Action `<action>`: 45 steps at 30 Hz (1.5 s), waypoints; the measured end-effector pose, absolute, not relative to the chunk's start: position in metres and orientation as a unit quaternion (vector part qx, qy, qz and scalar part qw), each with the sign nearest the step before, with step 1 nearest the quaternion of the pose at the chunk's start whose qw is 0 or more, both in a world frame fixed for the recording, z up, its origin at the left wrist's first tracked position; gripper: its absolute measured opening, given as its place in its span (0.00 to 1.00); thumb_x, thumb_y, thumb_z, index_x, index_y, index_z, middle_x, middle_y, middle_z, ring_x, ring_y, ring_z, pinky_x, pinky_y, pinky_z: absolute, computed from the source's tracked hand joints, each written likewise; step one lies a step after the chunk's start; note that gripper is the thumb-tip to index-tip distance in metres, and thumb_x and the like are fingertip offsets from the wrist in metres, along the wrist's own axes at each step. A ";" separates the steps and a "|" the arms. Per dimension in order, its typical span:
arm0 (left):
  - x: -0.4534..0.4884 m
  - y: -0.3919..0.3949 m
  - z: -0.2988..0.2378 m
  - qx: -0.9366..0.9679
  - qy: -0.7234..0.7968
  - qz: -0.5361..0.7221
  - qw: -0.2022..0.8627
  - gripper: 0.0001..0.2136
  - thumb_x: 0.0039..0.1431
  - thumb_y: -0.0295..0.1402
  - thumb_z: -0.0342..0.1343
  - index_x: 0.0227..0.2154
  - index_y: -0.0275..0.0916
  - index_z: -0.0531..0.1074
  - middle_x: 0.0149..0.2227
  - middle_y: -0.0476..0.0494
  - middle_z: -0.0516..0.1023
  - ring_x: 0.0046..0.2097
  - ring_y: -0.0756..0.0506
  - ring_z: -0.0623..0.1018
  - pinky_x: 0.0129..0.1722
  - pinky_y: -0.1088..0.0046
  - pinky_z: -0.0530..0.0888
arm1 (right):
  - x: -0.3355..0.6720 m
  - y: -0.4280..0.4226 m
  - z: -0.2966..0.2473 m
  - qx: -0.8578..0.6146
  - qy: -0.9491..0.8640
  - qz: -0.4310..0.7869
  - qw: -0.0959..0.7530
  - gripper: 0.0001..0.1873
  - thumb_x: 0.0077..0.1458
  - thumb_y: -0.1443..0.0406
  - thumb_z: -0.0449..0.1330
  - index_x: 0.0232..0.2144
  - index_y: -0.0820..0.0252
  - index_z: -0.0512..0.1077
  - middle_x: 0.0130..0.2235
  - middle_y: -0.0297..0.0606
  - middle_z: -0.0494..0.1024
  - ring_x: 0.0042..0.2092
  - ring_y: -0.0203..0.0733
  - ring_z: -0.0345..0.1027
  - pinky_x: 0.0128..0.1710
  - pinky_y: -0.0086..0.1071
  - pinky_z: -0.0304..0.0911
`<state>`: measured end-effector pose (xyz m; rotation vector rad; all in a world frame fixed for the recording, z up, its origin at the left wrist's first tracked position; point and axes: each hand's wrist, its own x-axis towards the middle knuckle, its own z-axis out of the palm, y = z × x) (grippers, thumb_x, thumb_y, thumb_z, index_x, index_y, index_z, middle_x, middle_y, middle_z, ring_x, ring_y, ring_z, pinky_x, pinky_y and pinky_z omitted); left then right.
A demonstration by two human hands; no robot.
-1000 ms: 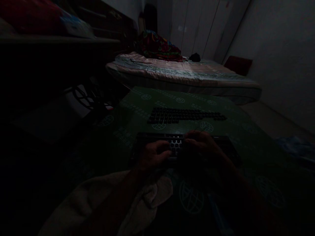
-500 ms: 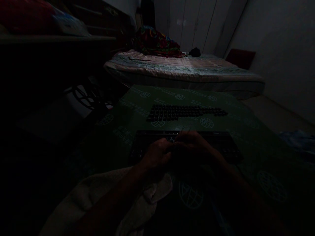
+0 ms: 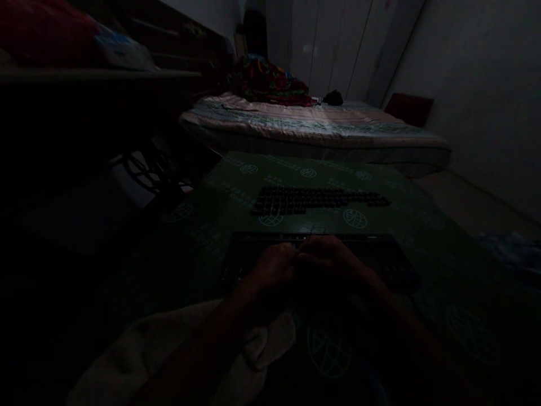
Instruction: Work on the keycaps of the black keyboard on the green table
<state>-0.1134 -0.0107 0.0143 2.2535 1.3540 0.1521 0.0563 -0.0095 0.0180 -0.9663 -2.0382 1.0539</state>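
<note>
The scene is very dark. A black keyboard base [image 3: 363, 254] lies across the green board, some keys showing at its left and right ends. Over its middle, my left hand [image 3: 274, 262] is closed, fingers curled inward. Pressed close against it is my right hand [image 3: 327, 254], also closed. A few thin dark strands [image 3: 313, 230] stick up beyond the right hand's knuckles. What the fingers hold is hidden by the hands and shadow. Past the base, loose black keycaps [image 3: 302, 198] lie in rows, set out like a keyboard.
The green printed board [image 3: 203, 194] forms the work surface. A beige cloth [image 3: 139, 344] lies under my left forearm. Beyond stands a bed [image 3: 338, 127] with a red patterned blanket [image 3: 270, 84]. A spoked wheel [image 3: 141, 172] is at the left, below a shelf [image 3: 101, 74].
The view has tilted slightly, so everything sits a little lower. My hands have drawn closer together, covering the small gap that showed part of the base between them. The keycaps remain in place.
</note>
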 end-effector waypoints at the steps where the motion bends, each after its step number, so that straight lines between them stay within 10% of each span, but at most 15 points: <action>1: -0.115 -0.011 0.011 0.831 0.497 0.068 0.242 0.08 0.50 0.34 0.49 0.23 0.37 0.71 0.26 0.47 0.72 0.30 0.48 0.72 0.27 0.78 0.62 | 0.056 -0.009 0.018 -0.369 -0.777 0.398 0.318 0.10 0.50 0.61 0.57 0.30 0.63 0.72 0.29 0.37 0.75 0.31 0.37 0.68 0.28 0.26 0.61; 11: -0.123 -0.017 -0.001 0.814 0.498 0.140 0.263 0.05 0.50 0.32 0.48 0.28 0.39 0.68 0.29 0.48 0.71 0.31 0.49 0.72 0.28 0.77 0.64 | 0.051 -0.007 0.002 -0.387 -0.813 0.294 0.319 0.10 0.50 0.60 0.58 0.28 0.62 0.72 0.26 0.36 0.74 0.28 0.36 0.66 0.27 0.26 0.59; 45: -0.122 -0.028 0.004 0.784 0.456 0.255 0.334 0.11 0.51 0.28 0.49 0.37 0.40 0.71 0.39 0.47 0.75 0.41 0.47 0.73 0.41 0.74 0.68 | 0.041 -0.015 -0.007 -0.404 -0.500 0.585 0.495 0.13 0.44 0.58 0.62 0.23 0.62 0.67 0.22 0.31 0.67 0.23 0.30 0.59 0.22 0.24 0.58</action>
